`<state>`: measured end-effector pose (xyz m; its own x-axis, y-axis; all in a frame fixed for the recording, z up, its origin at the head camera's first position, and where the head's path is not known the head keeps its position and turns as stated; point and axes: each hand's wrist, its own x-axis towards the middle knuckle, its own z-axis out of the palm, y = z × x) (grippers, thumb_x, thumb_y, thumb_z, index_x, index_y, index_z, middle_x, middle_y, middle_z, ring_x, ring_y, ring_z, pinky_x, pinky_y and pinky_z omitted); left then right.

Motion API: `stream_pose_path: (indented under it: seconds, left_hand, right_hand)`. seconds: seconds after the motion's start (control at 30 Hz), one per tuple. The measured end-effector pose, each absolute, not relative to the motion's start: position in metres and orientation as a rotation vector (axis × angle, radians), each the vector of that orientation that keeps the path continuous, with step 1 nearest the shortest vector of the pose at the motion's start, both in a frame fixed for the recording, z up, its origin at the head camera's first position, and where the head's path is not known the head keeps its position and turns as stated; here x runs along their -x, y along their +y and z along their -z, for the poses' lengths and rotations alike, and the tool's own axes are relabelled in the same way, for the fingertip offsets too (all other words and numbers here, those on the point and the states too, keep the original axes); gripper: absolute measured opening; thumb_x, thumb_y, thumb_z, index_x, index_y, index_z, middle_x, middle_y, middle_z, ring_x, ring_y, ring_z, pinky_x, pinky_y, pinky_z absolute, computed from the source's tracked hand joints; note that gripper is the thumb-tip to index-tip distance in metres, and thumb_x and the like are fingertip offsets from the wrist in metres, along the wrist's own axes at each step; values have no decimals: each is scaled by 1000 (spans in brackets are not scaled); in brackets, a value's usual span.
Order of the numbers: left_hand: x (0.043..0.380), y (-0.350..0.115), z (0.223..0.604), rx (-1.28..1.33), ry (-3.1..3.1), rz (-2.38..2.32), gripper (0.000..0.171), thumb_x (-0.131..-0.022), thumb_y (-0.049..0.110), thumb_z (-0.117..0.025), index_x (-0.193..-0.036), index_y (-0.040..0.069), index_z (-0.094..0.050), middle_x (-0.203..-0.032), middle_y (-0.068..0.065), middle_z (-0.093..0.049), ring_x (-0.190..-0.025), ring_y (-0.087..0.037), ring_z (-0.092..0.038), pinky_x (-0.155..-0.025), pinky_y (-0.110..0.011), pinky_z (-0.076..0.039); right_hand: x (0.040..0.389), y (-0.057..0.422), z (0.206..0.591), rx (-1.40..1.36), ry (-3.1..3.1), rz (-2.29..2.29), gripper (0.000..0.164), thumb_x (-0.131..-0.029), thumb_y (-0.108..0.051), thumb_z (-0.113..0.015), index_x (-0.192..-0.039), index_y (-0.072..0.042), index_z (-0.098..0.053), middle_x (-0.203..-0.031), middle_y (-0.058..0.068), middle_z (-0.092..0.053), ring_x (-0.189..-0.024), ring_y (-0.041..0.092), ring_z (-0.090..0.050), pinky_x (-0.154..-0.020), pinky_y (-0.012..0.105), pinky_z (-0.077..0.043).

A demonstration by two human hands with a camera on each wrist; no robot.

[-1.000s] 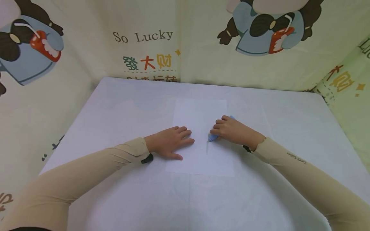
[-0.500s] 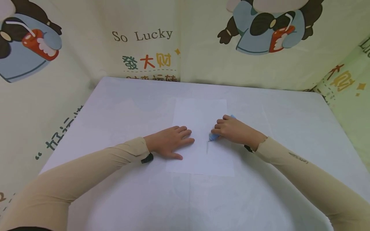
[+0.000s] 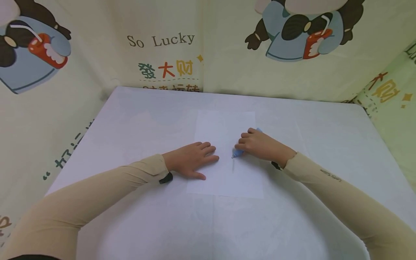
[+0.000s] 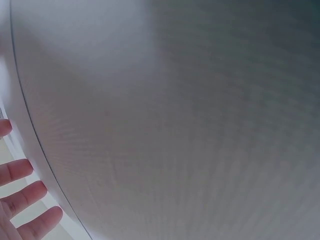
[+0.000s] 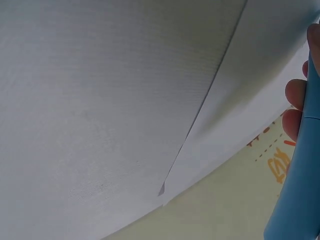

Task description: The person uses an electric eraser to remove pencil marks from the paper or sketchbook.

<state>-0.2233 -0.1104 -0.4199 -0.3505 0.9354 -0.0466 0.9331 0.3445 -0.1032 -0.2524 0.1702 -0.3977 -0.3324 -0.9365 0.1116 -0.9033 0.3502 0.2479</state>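
Left hand: the left hand (image 3: pixel 191 159) lies flat, fingers straight and slightly spread, pressing the left edge of the sheet of paper (image 3: pixel 224 122).
Right hand: the right hand (image 3: pixel 260 145) curls its fingers round a blue pen (image 3: pixel 239 153), tip on the paper.
Paper: mid-table (image 3: pixel 130 115), just nearer the far edge.
Mark: a short faint line (image 3: pixel 233 165) below the pen tip.
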Motion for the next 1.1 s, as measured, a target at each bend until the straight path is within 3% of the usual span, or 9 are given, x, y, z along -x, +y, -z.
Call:
stream_pose_path:
  seconds: [0.6,1.1]
  left_hand:
    - [223,-111,420,1777,-2561,-160,65,-83,62,-49,-129,16,-44,-121,-6,-48,-108,-22,-46,-89,-35,-42]
    - [225,-112,422,1782,-2556,-157,65,-83,61,-51,-129,15,-44,-121,-6,-48,-109,-22,-46,-90,-35,-42]
  right_hand:
    - [253,168,397,-1652,-2377,231,27,-69,-23,-80,-87,-16,-61,-77,-4,-64,-73,15,-51,-68,30,-36]
    - [248,171,397,-1667,-2368,274,27,-70,-24,-80,-85,-15,-60,-74,-3,-61,-70,15,-50,-69,30,-35]
